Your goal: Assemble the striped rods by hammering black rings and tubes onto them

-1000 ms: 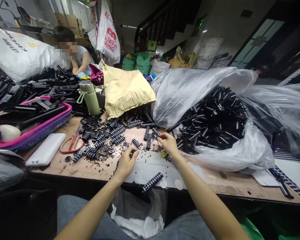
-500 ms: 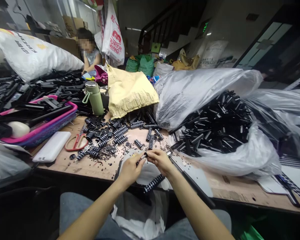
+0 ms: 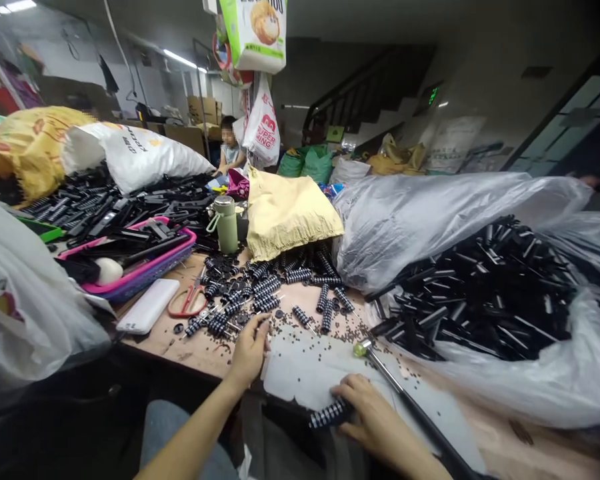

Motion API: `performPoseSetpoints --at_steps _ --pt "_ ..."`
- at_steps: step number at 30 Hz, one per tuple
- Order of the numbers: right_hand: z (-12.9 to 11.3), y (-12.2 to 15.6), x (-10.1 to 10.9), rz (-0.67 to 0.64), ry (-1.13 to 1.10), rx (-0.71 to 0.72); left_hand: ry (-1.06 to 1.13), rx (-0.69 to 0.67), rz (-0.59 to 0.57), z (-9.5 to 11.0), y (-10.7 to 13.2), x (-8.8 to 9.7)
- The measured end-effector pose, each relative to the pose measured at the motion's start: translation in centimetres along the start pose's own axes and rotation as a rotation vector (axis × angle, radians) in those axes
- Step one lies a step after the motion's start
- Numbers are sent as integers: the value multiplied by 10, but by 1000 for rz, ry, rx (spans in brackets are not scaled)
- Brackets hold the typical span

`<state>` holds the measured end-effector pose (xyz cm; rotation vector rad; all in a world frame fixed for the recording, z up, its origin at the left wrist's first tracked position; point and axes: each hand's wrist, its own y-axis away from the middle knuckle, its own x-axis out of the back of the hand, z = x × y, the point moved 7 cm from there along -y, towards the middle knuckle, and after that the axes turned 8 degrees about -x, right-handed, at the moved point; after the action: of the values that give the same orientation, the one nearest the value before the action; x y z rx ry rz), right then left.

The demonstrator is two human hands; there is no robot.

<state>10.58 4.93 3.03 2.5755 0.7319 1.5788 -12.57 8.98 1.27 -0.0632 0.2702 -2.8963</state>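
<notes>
My right hand (image 3: 373, 417) lies at the near table edge with its fingers closed around a black-and-white ribbed roller (image 3: 327, 414). Farther left, my left hand (image 3: 250, 348) reaches onto the wooden table (image 3: 190, 347) toward the scattered small black washers (image 3: 280, 327); its fingertips are pinched together, and what they hold is too small to make out. A white sheet (image 3: 305, 367) lies between both hands. A long black rod with a metal tip (image 3: 367, 350) rests diagonally just beyond my right hand.
A pile of ribbed rollers (image 3: 265, 287), red scissors (image 3: 187, 303), a white phone (image 3: 147, 305), a green flask (image 3: 227, 223) and a pink basket (image 3: 145, 270) occupy the left. A clear bag of black tubes (image 3: 480, 293) fills the right. Another person (image 3: 227, 150) sits far back.
My hands were together working a small part; now they have separated. The right hand dropped to the table edge onto the ribbed roller, the left reached to the washers. The view tilted up.
</notes>
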Motion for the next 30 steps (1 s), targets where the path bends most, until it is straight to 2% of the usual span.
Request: performPoseSetpoints --at_steps 2,4,8,11,14,18,22,26,30 --pt "-10 2 -2 -57 -9 46 55 29 33 -5 -1 8" --pt "-26 -15 -2 -37 -60 88 78 39 40 -6 1 11" --pt "-59 -84 5 223 -150 88 65 42 26 -2 6 7" --pt "-80 -136 -1 236 -227 87 25 33 31 0 8 10" --pt "-85 -160 -10 181 -353 80 -116 -14 30 3 8 19" --pt "-73 -152 -22 70 -641 31 -336 -160 -43 12 7 19" --pt "-62 -129 -33 -42 -934 -48 -397 -219 -132 12 9 2" --pt "-58 -115 -32 -56 -1136 -83 -451 -252 -182 14 13 -13" --pt "-53 -109 -27 -45 -1232 -79 -518 -297 -189 19 17 -19"
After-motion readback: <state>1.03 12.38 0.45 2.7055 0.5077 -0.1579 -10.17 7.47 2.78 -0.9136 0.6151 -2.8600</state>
